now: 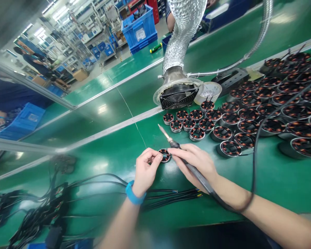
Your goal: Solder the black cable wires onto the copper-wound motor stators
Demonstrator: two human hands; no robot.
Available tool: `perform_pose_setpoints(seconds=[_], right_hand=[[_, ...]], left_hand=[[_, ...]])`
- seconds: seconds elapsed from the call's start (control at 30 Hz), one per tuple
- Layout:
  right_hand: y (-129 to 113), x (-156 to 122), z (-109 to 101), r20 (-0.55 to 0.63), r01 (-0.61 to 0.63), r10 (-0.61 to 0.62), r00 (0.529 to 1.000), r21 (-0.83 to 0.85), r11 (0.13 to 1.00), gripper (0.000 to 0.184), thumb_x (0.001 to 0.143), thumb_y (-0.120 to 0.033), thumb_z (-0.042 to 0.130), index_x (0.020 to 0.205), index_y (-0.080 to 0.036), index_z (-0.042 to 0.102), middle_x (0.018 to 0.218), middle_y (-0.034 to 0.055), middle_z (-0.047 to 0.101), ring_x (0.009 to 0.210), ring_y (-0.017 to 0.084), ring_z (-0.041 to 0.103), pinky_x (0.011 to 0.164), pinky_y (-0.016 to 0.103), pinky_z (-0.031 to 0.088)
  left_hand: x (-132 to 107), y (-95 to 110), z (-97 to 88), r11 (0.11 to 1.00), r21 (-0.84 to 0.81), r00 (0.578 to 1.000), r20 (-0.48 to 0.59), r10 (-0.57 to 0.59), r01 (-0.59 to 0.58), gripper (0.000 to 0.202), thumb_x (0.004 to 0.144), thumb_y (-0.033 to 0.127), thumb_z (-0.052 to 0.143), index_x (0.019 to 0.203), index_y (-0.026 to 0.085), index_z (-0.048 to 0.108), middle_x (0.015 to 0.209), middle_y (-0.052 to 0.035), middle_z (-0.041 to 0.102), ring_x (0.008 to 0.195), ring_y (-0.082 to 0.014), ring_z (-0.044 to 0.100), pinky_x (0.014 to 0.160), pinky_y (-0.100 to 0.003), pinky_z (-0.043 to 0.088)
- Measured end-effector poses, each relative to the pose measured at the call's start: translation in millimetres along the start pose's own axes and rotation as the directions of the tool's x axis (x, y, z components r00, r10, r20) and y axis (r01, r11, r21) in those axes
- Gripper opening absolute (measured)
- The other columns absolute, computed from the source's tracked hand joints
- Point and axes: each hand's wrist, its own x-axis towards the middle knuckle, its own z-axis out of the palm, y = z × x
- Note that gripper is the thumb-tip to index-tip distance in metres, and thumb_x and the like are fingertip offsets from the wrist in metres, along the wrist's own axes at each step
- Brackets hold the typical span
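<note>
The left hand (pixel 145 172), a blue wristband (pixel 134 194) at its wrist, holds a small wound stator (pixel 165 155) over the green tabletop (pixel 111 162). Its copper windings show inside a metal ring, and the thumb and curled fingers (pixel 153 160) pinch it by the rim. The right hand (pixel 195 165) grips a soldering iron (pixel 194 172) much like a pen, its fingers (pixel 186 154) lying close together along the dark handle. The iron's bare tip (pixel 162 131) points up and away from the stator — near it, but not touching. Black cables with stripped, coloured ends (pixel 176 199) lie just below the hands, and a larger tangle of black wiring (pixel 38 211) spreads across the lower left. To the right, dozens of similar stators (pixel 248 113) stand in close rows, the smaller ones nearest the hands and the larger ones farther right. Beyond them, a flexible foil duct (pixel 182 31) ends in a black-grilled fan (pixel 178 98) — this sits just beside a clear plastic tub (pixel 208 92). The iron's black cord (pixel 254 162) rises from the handle toward the stators.
</note>
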Motion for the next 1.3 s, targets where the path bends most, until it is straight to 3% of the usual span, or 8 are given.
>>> perform_pose_setpoints(seconds=[0.23, 0.7, 0.8, 0.93, 1.03, 1.13, 1.3], right_hand=[[3.9, -2.1, 12.4, 0.045, -0.070, 0.067, 0.997, 0.057, 0.996, 0.043, 0.094, -0.010, 0.056, 0.133, -0.028, 0.057, 0.106, 0.0063, 0.063, 0.091, 0.016, 0.069, 0.080, 0.026, 0.059], [11.4, -10.3, 24.0, 0.198, -0.050, 0.032, 0.980, 0.090, 0.995, 0.047, 0.095, -0.010, 0.052, 0.137, -0.031, 0.055, 0.111, 0.0063, 0.062, 0.095, 0.016, 0.067, 0.085, 0.029, 0.058], [11.0, -10.7, 21.2, 0.202, -0.046, 0.029, 0.979, 0.082, 0.996, 0.045, 0.095, -0.011, 0.052, 0.136, -0.030, 0.055, 0.111, 0.0063, 0.063, 0.096, 0.017, 0.067, 0.086, 0.030, 0.059], [10.7, -13.1, 19.8, 0.160, -0.074, 0.061, 0.985, 0.075, 0.994, 0.048, 0.096, -0.013, 0.052, 0.140, -0.031, 0.051, 0.113, 0.0070, 0.063, 0.094, 0.017, 0.067, 0.086, 0.031, 0.059], [10.6, -15.4, 20.5, 0.170, -0.076, 0.064, 0.983, 0.066, 0.995, 0.052, 0.096, -0.011, 0.049, 0.144, -0.031, 0.047, 0.117, 0.0083, 0.060, 0.092, 0.016, 0.067, 0.086, 0.031, 0.059], [11.9, -17.8, 22.2, 0.183, -0.069, 0.056, 0.981, 0.067, 0.995, 0.056, 0.096, -0.010, 0.049, 0.147, -0.033, 0.042, 0.119, 0.0084, 0.059, 0.094, 0.017, 0.067, 0.087, 0.032, 0.059], [15.3, -20.5, 23.7, 0.173, -0.029, 0.014, 0.985, 0.084, 0.996, 0.059, 0.096, -0.012, 0.050, 0.150, -0.032, 0.038, 0.120, 0.0085, 0.058, 0.101, 0.019, 0.065, 0.090, 0.033, 0.059]], left_hand=[[0.1, 1.7, 1.6, 0.999, 0.031, 0.999, -0.021, 0.037, -0.037, 0.024, 0.091, 0.031, 0.063, 0.074, 0.016, 0.066, 0.074, -0.0021, 0.057, 0.070, -0.0144, 0.051, 0.064, -0.026, 0.038], [-5.4, 6.0, 4.6, 0.967, 0.186, 0.981, -0.049, 0.188, -0.176, 0.018, 0.094, 0.025, 0.059, 0.079, 0.018, 0.065, 0.077, -0.0017, 0.058, 0.073, -0.0146, 0.053, 0.066, -0.025, 0.040], [-7.6, 6.8, 5.0, 0.928, 0.292, 0.963, -0.069, 0.260, -0.230, 0.003, 0.092, 0.021, 0.062, 0.092, 0.019, 0.065, 0.086, -0.0030, 0.060, 0.077, -0.0149, 0.055, 0.068, -0.025, 0.042], [-9.1, 2.7, 2.2, 0.837, 0.410, 0.921, 0.026, 0.388, -0.363, 0.013, 0.095, 0.017, 0.056, 0.101, 0.020, 0.067, 0.096, -0.0061, 0.064, 0.088, -0.0160, 0.061, 0.079, -0.027, 0.047], [-8.9, 0.4, -0.6, 0.780, 0.459, 0.893, 0.072, 0.445, -0.426, 0.017, 0.097, 0.016, 0.054, 0.102, 0.021, 0.070, 0.097, -0.0067, 0.067, 0.087, -0.0159, 0.063, 0.079, -0.027, 0.049], [-8.0, 3.5, -2.0, 0.765, 0.477, 0.890, 0.088, 0.448, -0.433, 0.017, 0.096, 0.015, 0.054, 0.101, 0.020, 0.070, 0.093, -0.0069, 0.067, 0.084, -0.0159, 0.063, 0.076, -0.027, 0.049], [-4.2, 13.6, -2.5, 0.826, 0.409, 0.918, 0.085, 0.387, -0.386, 0.017, 0.097, 0.016, 0.052, 0.092, 0.019, 0.068, 0.086, -0.0052, 0.063, 0.078, -0.0151, 0.059, 0.071, -0.026, 0.046]])
